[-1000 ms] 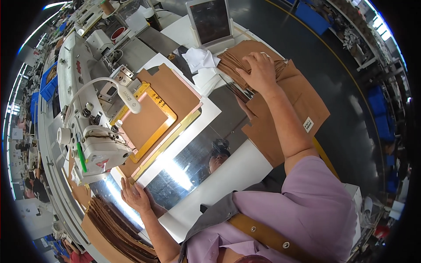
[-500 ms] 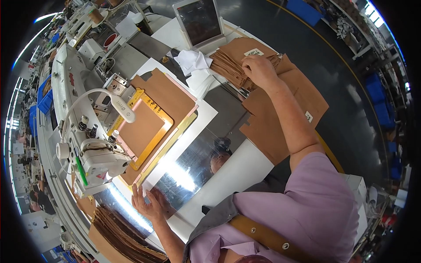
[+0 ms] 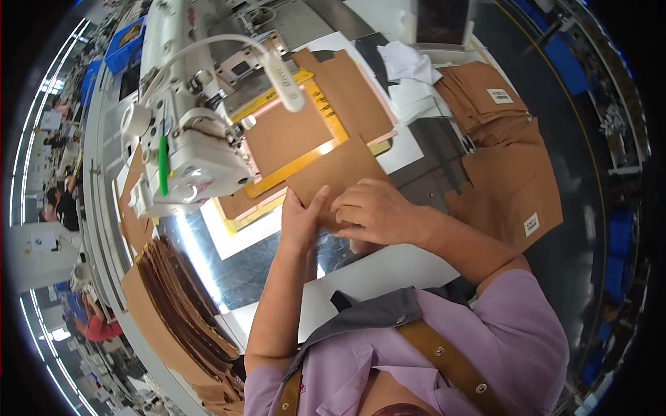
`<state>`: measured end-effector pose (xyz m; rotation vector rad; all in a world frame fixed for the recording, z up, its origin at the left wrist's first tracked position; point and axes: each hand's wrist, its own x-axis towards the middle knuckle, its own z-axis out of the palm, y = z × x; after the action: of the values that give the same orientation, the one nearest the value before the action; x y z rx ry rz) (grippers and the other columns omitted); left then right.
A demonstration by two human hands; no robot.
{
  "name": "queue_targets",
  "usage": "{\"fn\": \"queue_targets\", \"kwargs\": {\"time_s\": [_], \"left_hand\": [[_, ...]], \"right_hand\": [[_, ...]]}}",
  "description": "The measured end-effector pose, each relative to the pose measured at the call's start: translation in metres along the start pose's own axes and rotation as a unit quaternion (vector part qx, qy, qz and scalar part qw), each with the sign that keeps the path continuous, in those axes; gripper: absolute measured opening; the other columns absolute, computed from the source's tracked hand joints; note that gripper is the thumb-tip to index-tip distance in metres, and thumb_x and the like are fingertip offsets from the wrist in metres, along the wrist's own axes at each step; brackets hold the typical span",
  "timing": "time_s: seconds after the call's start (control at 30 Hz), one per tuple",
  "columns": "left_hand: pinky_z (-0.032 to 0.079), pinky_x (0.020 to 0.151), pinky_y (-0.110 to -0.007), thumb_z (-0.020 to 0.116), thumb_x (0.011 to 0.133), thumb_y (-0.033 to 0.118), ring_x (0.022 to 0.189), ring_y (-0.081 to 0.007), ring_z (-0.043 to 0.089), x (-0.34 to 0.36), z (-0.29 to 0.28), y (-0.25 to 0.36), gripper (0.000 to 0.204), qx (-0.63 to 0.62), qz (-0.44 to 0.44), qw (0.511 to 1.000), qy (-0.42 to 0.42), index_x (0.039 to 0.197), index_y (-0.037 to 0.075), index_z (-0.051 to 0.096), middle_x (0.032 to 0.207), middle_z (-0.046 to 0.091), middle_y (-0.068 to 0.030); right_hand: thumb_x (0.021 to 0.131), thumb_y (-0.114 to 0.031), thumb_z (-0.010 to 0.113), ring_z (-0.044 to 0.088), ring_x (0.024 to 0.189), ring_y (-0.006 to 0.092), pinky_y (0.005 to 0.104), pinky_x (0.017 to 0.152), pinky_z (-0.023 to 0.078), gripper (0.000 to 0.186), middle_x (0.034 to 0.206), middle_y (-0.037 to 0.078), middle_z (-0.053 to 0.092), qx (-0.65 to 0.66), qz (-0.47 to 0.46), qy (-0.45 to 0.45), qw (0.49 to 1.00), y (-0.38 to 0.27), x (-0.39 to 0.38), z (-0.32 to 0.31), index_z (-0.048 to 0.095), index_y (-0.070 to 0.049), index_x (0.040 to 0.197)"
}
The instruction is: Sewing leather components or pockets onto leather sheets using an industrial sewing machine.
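Note:
A flat brown panel point(image 3: 343, 168), leather-like, is raised over the near edge of the work area. My left hand point(image 3: 302, 216) grips its lower left corner, thumb on top. Curled fingers of my right hand point(image 3: 378, 211) close on its lower right edge; the fingertips partly hide that contact. Just beyond lies a yellow clamp frame point(image 3: 333, 118) around another brown panel point(image 3: 288, 137). The white sewing machine head point(image 3: 191, 156) stands to the left of it, with a white gooseneck lamp point(image 3: 284, 87) hanging over the frame.
Right of me, brown panels point(image 3: 513, 187) with white labels overhang the table edge. A stack of brown pieces point(image 3: 177, 312) stands at the near left. White cloth point(image 3: 409, 62) and a dark tablet screen point(image 3: 442, 21) are at the back. Shiny metal plate point(image 3: 260, 267) covers the near table.
My right hand has come from the pile at the right to the middle, where a brown panel is now between both hands. My left hand has risen to that panel. The view has shifted.

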<state>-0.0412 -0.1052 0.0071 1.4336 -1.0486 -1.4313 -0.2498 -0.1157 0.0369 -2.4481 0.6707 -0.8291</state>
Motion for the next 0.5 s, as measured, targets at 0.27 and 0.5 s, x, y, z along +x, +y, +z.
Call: {"fn": "queue_targets", "kwargs": {"time_s": [0.27,0.5], "left_hand": [[0.054,0.095,-0.031,0.072,0.097,0.01,0.108,-0.017,0.067,-0.007,-0.021,-0.014,0.037,-0.073,0.012,0.995,0.065,0.129,-0.001,0.058,0.12,0.07,-0.0104],[0.055,0.094,-0.032,0.069,0.099,0.008,0.107,-0.0171,0.068,-0.002,-0.108,-0.014,0.031,0.017,0.035,0.995,0.095,0.127,-0.002,0.061,0.123,0.069,-0.0118]], "right_hand": [[0.087,-0.026,0.077,0.067,0.096,0.024,0.0456,0.092,0.047,0.02,0.098,0.006,0.072,-0.026,0.072,0.083,0.994,0.087,0.056,0.018,0.073,-0.009,0.096],[0.092,-0.021,0.073,0.068,0.078,0.0246,0.0352,0.073,0.052,0.018,0.086,0.011,0.072,0.115,0.177,-0.051,0.976,0.129,0.084,-0.011,0.073,-0.003,0.092]]}}
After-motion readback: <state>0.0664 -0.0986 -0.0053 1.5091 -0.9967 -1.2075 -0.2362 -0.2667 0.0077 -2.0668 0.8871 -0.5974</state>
